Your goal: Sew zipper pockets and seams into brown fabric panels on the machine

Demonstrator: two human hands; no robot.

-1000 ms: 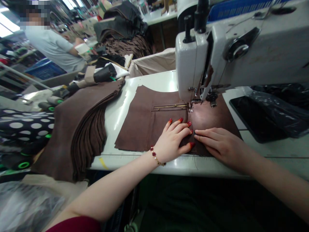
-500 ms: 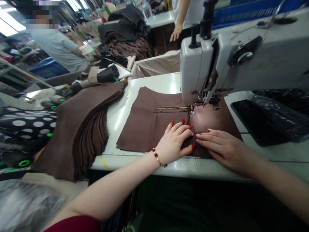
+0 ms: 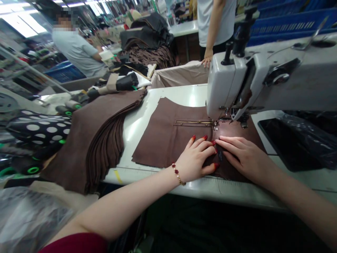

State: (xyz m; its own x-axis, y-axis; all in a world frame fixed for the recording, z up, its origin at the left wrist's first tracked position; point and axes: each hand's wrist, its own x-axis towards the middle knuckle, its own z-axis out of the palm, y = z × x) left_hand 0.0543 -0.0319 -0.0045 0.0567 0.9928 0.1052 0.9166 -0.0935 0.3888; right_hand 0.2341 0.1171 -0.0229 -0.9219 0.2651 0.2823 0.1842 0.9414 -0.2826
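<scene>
A brown leather panel [image 3: 155,140] lies flat on the white sewing table, its right part under the sewing machine [image 3: 229,84]. Set into the panel is a brass zipper [image 3: 193,122], whose right end meets the presser foot [image 3: 216,125]. My left hand [image 3: 198,158] rests on the panel below the zipper, fingers spread and red nails toward the machine. Close beside it, my right hand [image 3: 243,156] lies flat on the leather, fingers stretched out to the left. Between the hands a small dark label [image 3: 220,154] shows on the leather.
To the left hangs a stack of brown leather panels [image 3: 105,133]. A black phone [image 3: 286,144] and plastic-wrapped dark material [image 3: 310,133] lie at the right. Thread cones and polka-dot fabric [image 3: 39,128] sit far left. Two people stand beyond the table, one with a hand [image 3: 207,58] near the machine.
The camera view has shifted. My right hand has moved slightly up the leather toward the presser foot, uncovering the dark label. The co-worker's hand behind has lowered to the cloth-lined bin's edge.
</scene>
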